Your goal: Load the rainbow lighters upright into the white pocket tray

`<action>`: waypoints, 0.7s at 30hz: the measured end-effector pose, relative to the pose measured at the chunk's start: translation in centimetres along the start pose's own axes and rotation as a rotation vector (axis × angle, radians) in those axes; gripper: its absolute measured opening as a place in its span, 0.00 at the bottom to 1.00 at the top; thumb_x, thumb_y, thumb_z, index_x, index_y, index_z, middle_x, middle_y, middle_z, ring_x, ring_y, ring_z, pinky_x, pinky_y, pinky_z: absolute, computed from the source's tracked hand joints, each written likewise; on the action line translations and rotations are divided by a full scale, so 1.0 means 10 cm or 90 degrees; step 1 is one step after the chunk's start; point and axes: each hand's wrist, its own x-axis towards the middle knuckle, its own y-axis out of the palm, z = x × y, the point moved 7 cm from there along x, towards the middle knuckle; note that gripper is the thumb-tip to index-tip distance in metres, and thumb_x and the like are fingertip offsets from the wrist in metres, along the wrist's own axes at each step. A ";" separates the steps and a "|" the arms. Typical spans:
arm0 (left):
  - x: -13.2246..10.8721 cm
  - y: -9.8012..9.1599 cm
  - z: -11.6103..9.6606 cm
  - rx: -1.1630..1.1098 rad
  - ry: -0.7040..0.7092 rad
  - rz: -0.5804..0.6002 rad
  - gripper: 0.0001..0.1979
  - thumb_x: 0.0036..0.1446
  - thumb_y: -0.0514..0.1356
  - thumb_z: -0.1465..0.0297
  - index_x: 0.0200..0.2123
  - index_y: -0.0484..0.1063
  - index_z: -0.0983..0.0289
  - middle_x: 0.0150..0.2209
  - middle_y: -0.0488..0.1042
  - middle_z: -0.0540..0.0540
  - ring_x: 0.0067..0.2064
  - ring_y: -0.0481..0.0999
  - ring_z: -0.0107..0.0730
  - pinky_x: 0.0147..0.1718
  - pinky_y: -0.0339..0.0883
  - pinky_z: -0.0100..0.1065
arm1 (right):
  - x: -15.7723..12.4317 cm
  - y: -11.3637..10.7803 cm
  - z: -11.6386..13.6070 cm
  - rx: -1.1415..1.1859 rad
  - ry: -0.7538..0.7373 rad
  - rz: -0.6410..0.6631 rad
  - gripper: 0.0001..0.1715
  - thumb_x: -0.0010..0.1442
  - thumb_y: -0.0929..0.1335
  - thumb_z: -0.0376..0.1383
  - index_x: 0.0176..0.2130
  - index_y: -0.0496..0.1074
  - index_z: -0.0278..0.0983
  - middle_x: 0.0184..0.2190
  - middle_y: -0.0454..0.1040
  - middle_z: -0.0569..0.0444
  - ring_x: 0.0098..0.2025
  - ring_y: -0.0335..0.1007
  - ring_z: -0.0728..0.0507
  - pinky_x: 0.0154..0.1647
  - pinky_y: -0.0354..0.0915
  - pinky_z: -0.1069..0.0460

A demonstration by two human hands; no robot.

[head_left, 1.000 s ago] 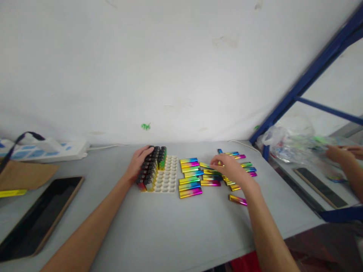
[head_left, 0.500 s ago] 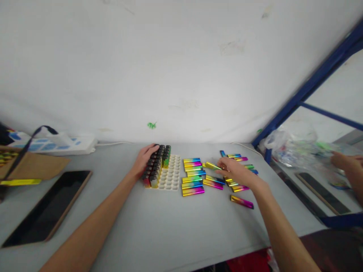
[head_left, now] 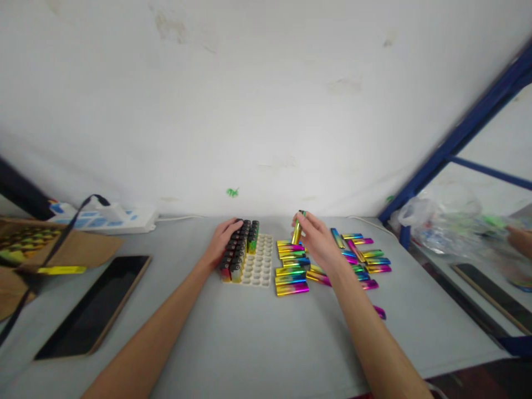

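A white tray (head_left: 260,271) with rows of round-ended holes stands on the table, its left part filled with upright black-topped lighters (head_left: 239,246). Along the left side of these rows lies my left hand (head_left: 222,241), its fingers curled over the back lighters. To the right of the tray, my right hand (head_left: 316,235) pinches a shiny gold lighter (head_left: 296,233), held nearly upright above the table with its dark end up. Below it, several rainbow-coloured metallic lighters (head_left: 291,280) lie in a rough column. More loose lighters (head_left: 376,260) are scattered beyond my right wrist.
At left lie a dark-screened phone (head_left: 93,307) and an open cardboard box (head_left: 78,246) with similar items inside. A power strip (head_left: 137,221) sits by the wall. On the right are a blue metal frame (head_left: 424,166), plastic bags (head_left: 436,221) and another person's blurred hand (head_left: 519,241).
My right hand has moved left from the scattered lighters, lifting the gold one and turning it upright. My left hand stays at the tray. The view has shifted slightly left.
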 end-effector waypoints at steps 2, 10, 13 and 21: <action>0.00 -0.01 0.01 0.010 0.006 -0.006 0.18 0.50 0.69 0.51 0.29 0.78 0.61 0.34 0.81 0.55 0.43 0.78 0.47 0.44 0.71 0.38 | -0.03 0.19 -0.15 0.030 0.044 0.039 0.30 0.57 0.74 0.63 0.39 0.69 0.42 0.39 0.77 0.52 0.39 0.74 0.42 0.37 0.71 0.50; 0.02 -0.01 0.04 0.034 0.008 -0.001 0.18 0.52 0.67 0.51 0.30 0.78 0.61 0.34 0.81 0.55 0.43 0.77 0.46 0.43 0.69 0.38 | -0.24 0.41 -0.51 -0.100 0.087 0.062 0.31 0.64 0.67 0.65 0.32 0.64 0.42 0.20 0.55 0.66 0.21 0.48 0.50 0.22 0.48 0.54; 0.01 0.00 0.02 0.033 0.019 0.007 0.18 0.53 0.67 0.51 0.29 0.77 0.61 0.33 0.79 0.53 0.41 0.75 0.44 0.41 0.69 0.37 | -0.30 0.38 -0.46 -0.276 0.009 -0.019 0.34 0.67 0.64 0.61 0.23 0.58 0.41 0.19 0.56 0.62 0.24 0.53 0.49 0.27 0.50 0.52; 0.00 0.03 0.00 0.029 0.024 0.028 0.18 0.55 0.66 0.52 0.28 0.74 0.61 0.30 0.76 0.51 0.36 0.72 0.39 0.38 0.66 0.34 | -0.42 0.42 -0.41 -0.438 -0.029 -0.080 0.23 0.65 0.62 0.47 0.22 0.58 0.42 0.18 0.60 0.61 0.25 0.55 0.47 0.29 0.47 0.51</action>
